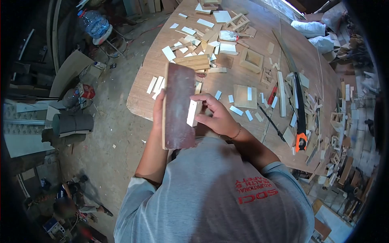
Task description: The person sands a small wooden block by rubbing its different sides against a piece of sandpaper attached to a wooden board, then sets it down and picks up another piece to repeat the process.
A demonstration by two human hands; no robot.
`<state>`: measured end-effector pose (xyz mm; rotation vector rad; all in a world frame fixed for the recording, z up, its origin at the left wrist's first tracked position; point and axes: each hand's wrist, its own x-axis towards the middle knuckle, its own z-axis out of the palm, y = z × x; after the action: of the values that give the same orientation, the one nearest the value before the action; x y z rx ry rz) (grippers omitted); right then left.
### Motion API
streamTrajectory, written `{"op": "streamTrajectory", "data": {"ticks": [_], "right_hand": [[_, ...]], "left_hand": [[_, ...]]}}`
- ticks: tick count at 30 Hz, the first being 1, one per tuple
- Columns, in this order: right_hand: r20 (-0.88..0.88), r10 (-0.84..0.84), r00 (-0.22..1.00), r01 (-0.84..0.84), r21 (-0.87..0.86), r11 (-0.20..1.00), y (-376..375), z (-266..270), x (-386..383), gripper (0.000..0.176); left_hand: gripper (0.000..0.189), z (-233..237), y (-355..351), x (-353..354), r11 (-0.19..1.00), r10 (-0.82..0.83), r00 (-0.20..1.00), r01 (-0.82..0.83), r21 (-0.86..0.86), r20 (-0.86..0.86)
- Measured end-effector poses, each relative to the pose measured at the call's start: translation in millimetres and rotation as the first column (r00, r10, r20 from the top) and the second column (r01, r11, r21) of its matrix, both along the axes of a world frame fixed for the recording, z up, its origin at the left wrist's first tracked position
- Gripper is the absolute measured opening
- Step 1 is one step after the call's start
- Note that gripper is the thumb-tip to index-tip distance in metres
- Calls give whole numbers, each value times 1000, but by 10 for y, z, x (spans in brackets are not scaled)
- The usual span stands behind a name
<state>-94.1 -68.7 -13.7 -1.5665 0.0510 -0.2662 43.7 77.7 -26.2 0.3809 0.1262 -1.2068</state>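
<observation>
My left hand [159,108] grips a long sanding board [179,103] from its left side, with most of its fingers hidden behind it. The board's dark reddish-brown, dusty face is tilted toward me, and a pale wooden edge shows along its left. Between the thumb and fingers of my right hand [219,116] is a small pale wooden block [192,113]. That block lies at the right part of the dark face and appears to touch it. Small light wooden strips [236,110] lie on the table beyond my right hand.
On the wooden table [142,97] lie several offcuts [194,40], a square wooden frame [251,60] and a handsaw [300,117] with an orange handle. A large water bottle [95,24] stands on a stool at the left. Another person [77,198] is at lower left.
</observation>
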Motion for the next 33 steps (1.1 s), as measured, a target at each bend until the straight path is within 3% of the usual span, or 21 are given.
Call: {"op": "streamTrajectory", "data": {"ticks": [1,2,4,5,6,8,10,12,19,22,25,28,30,32,33], "right_hand": [[6,-55,998,55,-186,981,-34,105,-48,51],[15,-54,998,56,-193,980,-59,130,-103,51],[260,-255,931,342,-384,858,-73,202,-220,52],[243,-309,919,370,-268,889,-64,266,-330,49],[248,-315,916,377,-264,887,-115,288,-424,49],[257,-265,930,359,-466,808,-262,309,-671,46],[250,-262,932,351,-451,821,-335,430,-875,46],[327,-227,917,384,-576,722,-410,621,-1103,52],[357,-274,893,438,-554,708,-654,521,-1684,63],[371,-268,889,438,-523,731,-685,499,-1909,60],[399,-245,884,438,-518,734,-712,429,-2092,57],[430,-162,888,394,-530,751,-637,488,-2272,56],[440,103,892,196,-582,789,-527,599,-2386,58],[453,123,883,212,-619,756,-643,618,-2397,58],[472,14,882,318,-615,721,-809,539,-2345,55]], "left_hand": [[70,61,-99,-93,999,-35,999,36,-37,9],[69,104,-186,-179,995,-72,997,73,-74,19],[69,154,-295,-364,995,-75,997,76,-70,15],[68,177,-335,-446,995,-83,997,83,-58,0],[68,243,-377,-517,994,-89,996,89,-56,6],[68,401,-476,-677,996,-70,998,69,-54,-7],[68,446,-580,-848,996,-91,996,91,6,22],[71,442,-671,-1015,965,-169,980,142,-222,-107],[70,540,-924,-1583,966,-208,978,208,-156,14],[69,539,-972,-1763,983,-160,985,153,-97,-65],[71,424,-979,-1928,972,-176,979,156,-175,-101],[72,483,-1021,-2156,982,-124,989,111,-151,-78],[68,584,-1034,-2332,984,-172,979,175,-19,107],[67,546,-1014,-2429,991,-133,985,134,0,113],[67,542,-1005,-2475,989,-128,992,127,-80,0]]}}
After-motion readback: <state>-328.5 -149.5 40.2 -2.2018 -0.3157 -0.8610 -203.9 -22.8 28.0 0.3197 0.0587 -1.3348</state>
